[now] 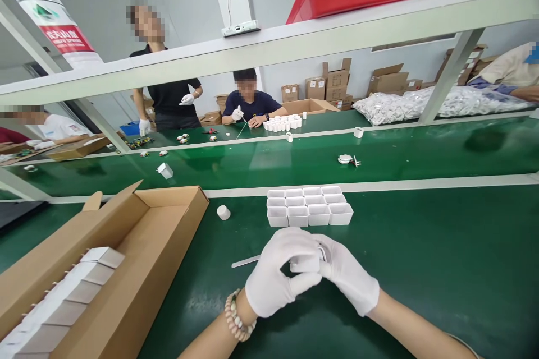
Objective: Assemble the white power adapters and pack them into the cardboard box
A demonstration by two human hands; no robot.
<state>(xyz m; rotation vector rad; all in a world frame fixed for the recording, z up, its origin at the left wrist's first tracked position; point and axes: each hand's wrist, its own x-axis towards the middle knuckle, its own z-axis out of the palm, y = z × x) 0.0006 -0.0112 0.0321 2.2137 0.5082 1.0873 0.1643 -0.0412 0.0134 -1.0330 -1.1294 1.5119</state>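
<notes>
My left hand (284, 272), in a white glove with a beaded bracelet at the wrist, is closed around a white plastic housing (305, 263). From the other side my right hand (347, 275), gloved too, grips the same housing, and its fingers hide part of it. Just beyond my hands stand rows of white open-topped boxes (298, 216) on the green table. A thin pale strip (245, 262) lies left of my left hand, its far end hidden by the glove. Farther left sits a small white round piece (223, 212).
An open cardboard box (168, 247) at the left holds a row of white housings (71, 297). Behind the table runs a green conveyor belt (252, 162) with a white adapter (165, 170) and a wired part (346, 159). A shelf beam (269, 56) crosses above; co-workers are beyond it.
</notes>
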